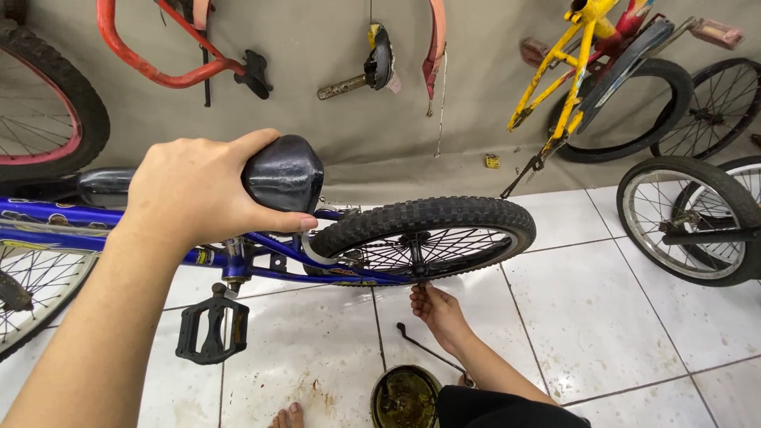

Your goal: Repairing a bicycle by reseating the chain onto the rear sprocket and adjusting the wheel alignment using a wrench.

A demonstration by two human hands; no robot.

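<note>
Blue bicycle (269, 254) upright, long axis left-right, left hand (198, 190) grip closed on black saddle (283, 174), right hand (438, 313) fingertips pinching at rear wheel (424, 238) axle.

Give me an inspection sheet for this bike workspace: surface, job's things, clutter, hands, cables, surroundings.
Surface: white tiled floor, stained brown near the bottom edge.
Job's things: blue bike upright; black saddle; rear wheel with knobby tyre; black pedal.
Clutter: round tin of dark grease on the floor; thin metal tool lying beside it.
Hands: left hand in a closed grip on the saddle; right hand low at the rear wheel hub, fingers pinched on a small part there.
Cables: nothing seen.
Surroundings: grey wall cloth; yellow bike frame; red frame hanging; loose wheels at right; a bare foot.
</note>
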